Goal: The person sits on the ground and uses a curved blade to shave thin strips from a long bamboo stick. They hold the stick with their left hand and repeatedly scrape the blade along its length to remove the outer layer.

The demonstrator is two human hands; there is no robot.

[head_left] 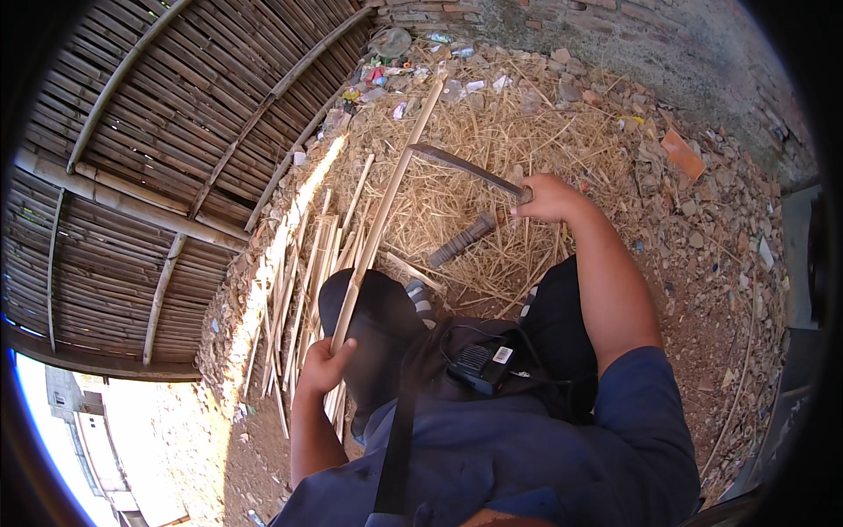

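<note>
Bamboo strip (379, 224), 1 pc., long, pale, narrow; landmark for all pos. below; slants from person's lap out over straw (518, 114). Left hand (323, 364), at strip's near end: fingers clamped round it, thumb lying along top; prob. gripped this low to leave most of the length free. Left knee (373, 303), under strip's lower part; seemingly a prop, hence the slant. Dark blade (465, 163), 1 pc., long, bent at tip; set crosswise R of strip, tip at strip's upper half, contact likely but not certain from this angle. Right hand (549, 198), well R of strip: fingers clamped on blade's butt end, handle mostly hidden; arm held wide, prob. to keep hand clear of strip & edge. Ribbed block (462, 240), 1 pc., brownish, R of strip, lying on straw betw. strip & right hand, untouched; material unclear. Loose strips (303, 290), qty several, just L of strip, roughly parallel, prob. laid so for easy reach. Black device (481, 367) w/ cable, on lap, R of strip's near end. Slatted panel (149, 114), far L of strip. Orange shard (681, 155), far R of strip, on rubble.
</note>
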